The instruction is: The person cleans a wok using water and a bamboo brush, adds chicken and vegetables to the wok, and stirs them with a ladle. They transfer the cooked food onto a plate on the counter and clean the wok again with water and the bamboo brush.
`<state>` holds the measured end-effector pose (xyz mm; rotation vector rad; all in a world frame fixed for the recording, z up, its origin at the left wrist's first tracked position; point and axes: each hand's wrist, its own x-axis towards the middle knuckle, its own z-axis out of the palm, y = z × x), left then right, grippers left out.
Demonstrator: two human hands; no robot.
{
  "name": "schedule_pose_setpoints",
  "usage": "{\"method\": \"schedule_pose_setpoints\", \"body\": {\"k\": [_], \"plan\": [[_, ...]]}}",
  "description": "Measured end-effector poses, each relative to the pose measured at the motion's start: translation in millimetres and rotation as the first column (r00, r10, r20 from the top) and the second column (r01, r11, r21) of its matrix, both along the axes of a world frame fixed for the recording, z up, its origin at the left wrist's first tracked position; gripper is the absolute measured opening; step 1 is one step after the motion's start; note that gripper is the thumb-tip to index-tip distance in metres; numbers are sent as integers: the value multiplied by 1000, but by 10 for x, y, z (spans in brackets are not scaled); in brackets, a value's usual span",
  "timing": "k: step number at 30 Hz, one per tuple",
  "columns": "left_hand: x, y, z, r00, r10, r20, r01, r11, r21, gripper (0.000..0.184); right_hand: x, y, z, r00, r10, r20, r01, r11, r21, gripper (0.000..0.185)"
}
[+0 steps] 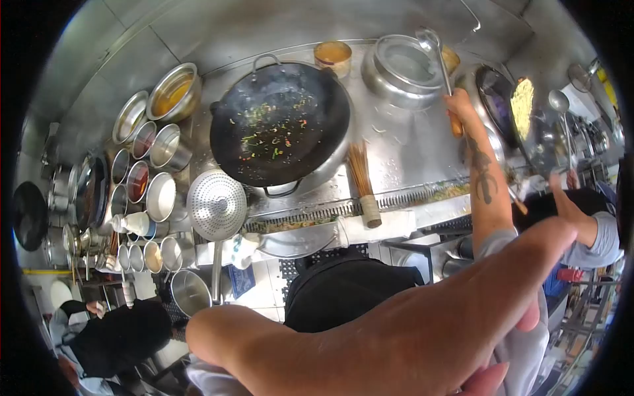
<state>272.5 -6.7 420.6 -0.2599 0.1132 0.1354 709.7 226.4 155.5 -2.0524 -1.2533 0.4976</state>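
Note:
My right hand (459, 104), at the end of a tattooed forearm, is closed around the wooden-handled ladle (443, 66). The ladle's bowl is at the rim of a round steel pot (396, 89). My left arm crosses the foreground, very close to the camera; of my left hand (508, 350) only parts of fingers show, beside a grey sleeve, and its grip is hidden. A large black wok (317, 125) holds scattered bits of chopped food. A bamboo brush (360, 175) lies right of it, and a perforated strainer (216, 204) rests at its lower left.
Left of the wok stand steel bowls (191, 76) and several metal containers (162, 198). A tin (333, 56) is behind the wok. On the right, a second pan (541, 125) contains yellow food, near a co-worker's hand (566, 201). Another person (119, 336) is at lower left.

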Motion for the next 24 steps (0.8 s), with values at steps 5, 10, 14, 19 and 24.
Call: {"method": "schedule_pose_setpoints", "body": {"k": [5, 10, 14, 19, 24], "plan": [[-37, -140, -182, 853, 250, 458, 366, -913, -183, 59, 110, 267, -268, 882, -48, -469, -105, 950, -295, 15], [-69, -138, -302, 663, 546, 512, -479, -215, 851, 49, 152, 95, -86, -92, -23, -995, -59, 998, -18, 11], [-160, -91, -593, 415, 410, 812, -742, -364, 563, 36, 17, -130, 154, -280, 49, -959, -92, 993, 78, 23], [-401, -211, -616, 404, 423, 811, -772, -318, 551, 36, -497, -756, 477, -471, 90, -877, -203, 957, 208, 38], [-689, -324, -561, 449, 456, 768, -725, -317, 612, 44, -1377, -1531, 750, -563, 95, -821, -186, 953, 238, 45]]}}
